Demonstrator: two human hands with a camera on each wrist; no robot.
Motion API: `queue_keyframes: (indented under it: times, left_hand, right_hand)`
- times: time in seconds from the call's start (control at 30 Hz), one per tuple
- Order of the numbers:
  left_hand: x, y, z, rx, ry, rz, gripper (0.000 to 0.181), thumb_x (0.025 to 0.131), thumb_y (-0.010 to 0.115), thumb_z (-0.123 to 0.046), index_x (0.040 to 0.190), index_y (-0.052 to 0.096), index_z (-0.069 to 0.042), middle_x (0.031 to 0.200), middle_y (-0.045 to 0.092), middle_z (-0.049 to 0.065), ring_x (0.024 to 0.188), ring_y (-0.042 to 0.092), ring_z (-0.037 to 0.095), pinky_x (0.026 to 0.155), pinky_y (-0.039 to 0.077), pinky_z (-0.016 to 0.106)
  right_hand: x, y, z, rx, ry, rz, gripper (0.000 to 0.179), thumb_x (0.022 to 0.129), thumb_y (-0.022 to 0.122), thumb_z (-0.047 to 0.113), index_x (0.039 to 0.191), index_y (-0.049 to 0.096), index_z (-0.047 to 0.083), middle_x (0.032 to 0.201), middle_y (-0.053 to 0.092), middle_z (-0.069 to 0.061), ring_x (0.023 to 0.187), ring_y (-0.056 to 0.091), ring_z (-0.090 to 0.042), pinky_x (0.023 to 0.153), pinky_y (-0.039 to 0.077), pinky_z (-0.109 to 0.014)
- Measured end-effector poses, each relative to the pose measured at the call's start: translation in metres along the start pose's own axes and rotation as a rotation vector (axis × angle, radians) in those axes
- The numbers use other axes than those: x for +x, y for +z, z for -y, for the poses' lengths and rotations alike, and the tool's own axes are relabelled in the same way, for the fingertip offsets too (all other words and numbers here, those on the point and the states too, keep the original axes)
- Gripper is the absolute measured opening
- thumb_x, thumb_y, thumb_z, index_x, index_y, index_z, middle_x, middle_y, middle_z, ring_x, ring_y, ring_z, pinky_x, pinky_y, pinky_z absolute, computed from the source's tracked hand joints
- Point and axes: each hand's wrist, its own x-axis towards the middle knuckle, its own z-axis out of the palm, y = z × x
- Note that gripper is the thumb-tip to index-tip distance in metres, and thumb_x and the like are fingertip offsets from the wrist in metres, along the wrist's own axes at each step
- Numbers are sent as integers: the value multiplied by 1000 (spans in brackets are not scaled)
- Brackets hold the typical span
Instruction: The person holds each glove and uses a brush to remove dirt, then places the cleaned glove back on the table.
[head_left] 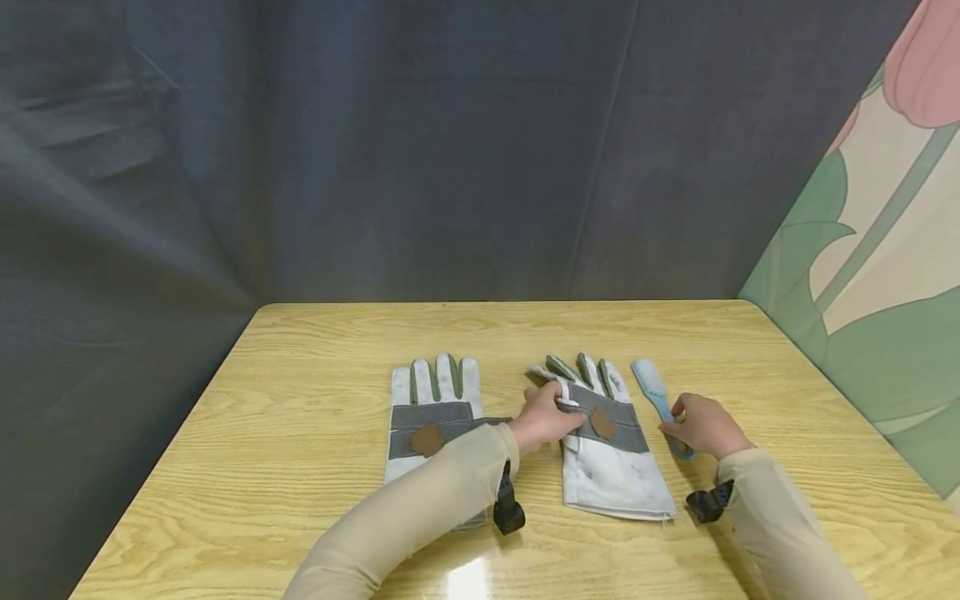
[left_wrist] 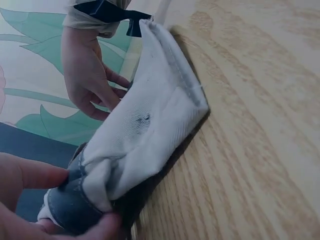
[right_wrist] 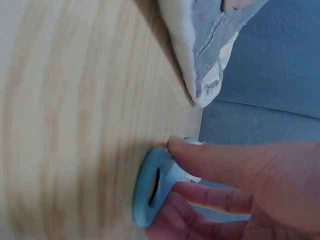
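My left hand (head_left: 546,417) pinches the thumb-side edge of the right-hand work glove (head_left: 618,479), which is white with a grey band, a brown patch and green between the fingers. In the left wrist view this glove (left_wrist: 140,115) bulges up from the table, its cuff slightly open. My right hand (head_left: 707,427) pinches the handle of a light blue brush (head_left: 651,383) on the table. The right wrist view shows the brush's holed handle end (right_wrist: 145,200) between thumb and fingers, with white bristles partly hidden behind them. A matching glove (head_left: 401,417) lies flat, partly under my left forearm.
The wooden table (head_left: 300,400) carries both gloves and the brush. A dark curtain (head_left: 450,150) hangs behind and to the left. On the right stands a panel with a tulip pattern (head_left: 892,333). Each wrist wears a black camera.
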Motion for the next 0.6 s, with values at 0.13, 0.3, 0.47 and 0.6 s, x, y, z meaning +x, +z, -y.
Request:
queue_keyframes:
  times: [0.13,0.3,0.47,0.6]
  left_hand:
    - [1,0,3,-76,27,48,22,90,62,-15,100,45,-5,85,46,5,68,42,16,59,36,28]
    - [4,2,11,-218,-18,87,22,89,61,-8,100,42,-4,89,51,7,75,58,16,65,53,28]
    - [6,1,16,-242,-60,91,35,89,61,-6,119,47,4,110,58,20,97,64,28,77,56,35]
    - [6,-3,19,-248,-66,126,42,90,57,-5,130,44,5,120,58,21,105,62,29,82,55,37]
  right_hand:
    - [-1,0,0,8,0,3,35,89,60,14,102,51,-18,57,61,-5,50,51,-13,54,42,-29]
    - [0,-1,-1,18,9,13,36,89,59,15,100,53,-20,57,63,-6,52,52,-13,59,45,-32]
    - [2,0,-3,19,30,14,29,88,59,16,85,60,-13,56,58,-4,52,47,-12,54,42,-28]
    - [3,6,-4,35,13,-1,23,89,55,13,76,56,-5,60,49,-3,53,43,-13,51,36,-26]
